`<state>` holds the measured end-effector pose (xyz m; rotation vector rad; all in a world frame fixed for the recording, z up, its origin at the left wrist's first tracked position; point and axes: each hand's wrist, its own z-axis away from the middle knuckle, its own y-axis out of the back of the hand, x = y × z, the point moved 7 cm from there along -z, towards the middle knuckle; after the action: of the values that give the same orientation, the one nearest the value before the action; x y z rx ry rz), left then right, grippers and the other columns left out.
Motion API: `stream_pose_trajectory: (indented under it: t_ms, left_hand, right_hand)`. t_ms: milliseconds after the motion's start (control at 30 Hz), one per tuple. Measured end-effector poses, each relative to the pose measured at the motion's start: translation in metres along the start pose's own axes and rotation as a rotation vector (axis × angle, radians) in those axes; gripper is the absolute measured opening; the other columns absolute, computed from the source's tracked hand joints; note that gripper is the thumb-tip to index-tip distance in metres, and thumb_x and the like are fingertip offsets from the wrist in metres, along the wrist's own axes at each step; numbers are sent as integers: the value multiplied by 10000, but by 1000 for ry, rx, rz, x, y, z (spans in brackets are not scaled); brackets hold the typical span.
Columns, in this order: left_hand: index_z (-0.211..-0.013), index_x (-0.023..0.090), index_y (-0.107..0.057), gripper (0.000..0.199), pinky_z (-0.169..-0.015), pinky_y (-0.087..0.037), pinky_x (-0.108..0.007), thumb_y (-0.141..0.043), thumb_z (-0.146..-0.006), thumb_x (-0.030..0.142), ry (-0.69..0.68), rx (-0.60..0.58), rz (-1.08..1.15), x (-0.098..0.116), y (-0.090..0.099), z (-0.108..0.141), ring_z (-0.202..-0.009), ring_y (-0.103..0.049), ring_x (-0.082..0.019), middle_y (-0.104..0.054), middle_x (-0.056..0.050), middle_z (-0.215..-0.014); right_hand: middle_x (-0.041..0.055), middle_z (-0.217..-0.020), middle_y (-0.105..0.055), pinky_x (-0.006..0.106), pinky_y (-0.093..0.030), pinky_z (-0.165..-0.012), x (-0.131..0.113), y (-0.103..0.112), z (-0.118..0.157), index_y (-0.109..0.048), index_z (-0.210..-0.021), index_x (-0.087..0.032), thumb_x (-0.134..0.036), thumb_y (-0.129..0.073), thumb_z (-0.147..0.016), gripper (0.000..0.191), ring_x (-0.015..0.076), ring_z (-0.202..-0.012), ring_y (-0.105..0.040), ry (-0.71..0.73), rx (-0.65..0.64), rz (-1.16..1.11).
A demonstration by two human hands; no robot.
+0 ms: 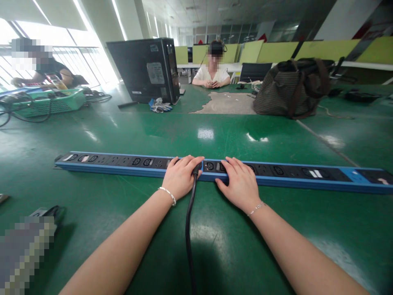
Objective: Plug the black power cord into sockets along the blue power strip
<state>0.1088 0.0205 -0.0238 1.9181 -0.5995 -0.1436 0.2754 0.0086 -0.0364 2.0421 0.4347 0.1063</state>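
Observation:
A long blue and black power strip [172, 164] lies across the table in front of me, with rows of sockets along its top. My left hand [181, 176] rests over its middle, with thumb and index finger closed around the black plug [195, 169] of a power cable [189, 229]. The plug stands at a socket; how deep it sits is hidden. From it the cable runs toward me. Just to the right, my right hand [241, 180] grips the strip, fingers over the top and thumb at the near side.
At the back stand a black computer case [144, 69], gloves [160, 105] and a brown bag [288, 90]. A green basket [52, 104] with cables is at far left. One person [211, 73] sits opposite, another [46, 65] at left. A blurred-out object [24, 254] lies near left.

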Motion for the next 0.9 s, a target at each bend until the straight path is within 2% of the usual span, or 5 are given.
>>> stream_pose_trajectory:
  t_ms: [133, 267, 367, 533, 900]
  left_hand:
    - [-1374, 232, -356, 600, -1024, -354, -410, -528, -843, 452, -81, -47, -18, -4, -2, 1, -1182, -532, -226, -579, -105, -1273]
    - [-1344, 145, -377, 715, -1032, -345, -440, -562, -784, 548, -51, -17, -78, -11, -3, -1, -1256, -466, -291, -531, -178, -1331]
    - [-1271, 140, -459, 645, -1041, -326, -475, -560, -780, 547, -28, -20, -110, -11, -7, -2, -1268, -449, -320, -541, -175, -1326]
    - [-1217, 113, -514, 436, -1028, -340, -456, -505, -826, 304, -36, -11, -125, -9, -8, -3, -1215, -504, -293, -592, -162, -1265]
    - [-1196, 128, -533, 412, -1017, -342, -423, -435, -806, 218, -30, 16, -148, -10, -10, -2, -1180, -521, -271, -607, -125, -1249]
  right_hand:
    - [142, -1382, -480, 457, -344, -1010, -4, 2, 2, -513, -1266, -144, -345, -551, -801, 508, 288, -1230, -455, 24, 36, -23]
    - [134, -1422, -435, 425, -365, -1020, -22, 10, 1, -448, -1337, -149, -301, -486, -852, 509, 250, -1254, -439, 120, 108, -113]
    - [103, -1413, -458, 393, -352, -1046, -42, 13, -3, -451, -1348, -174, -311, -451, -888, 480, 216, -1285, -414, 208, 105, -169]
    - [74, -1411, -468, 369, -335, -1057, -68, 8, -8, -492, -1325, -179, -306, -427, -911, 438, 200, -1299, -400, 298, 59, -177]
    - [123, -1166, -648, 347, -399, -974, -85, 9, -25, -640, -1107, -113, -273, -419, -920, 331, 209, -1080, -570, 278, 162, -66]
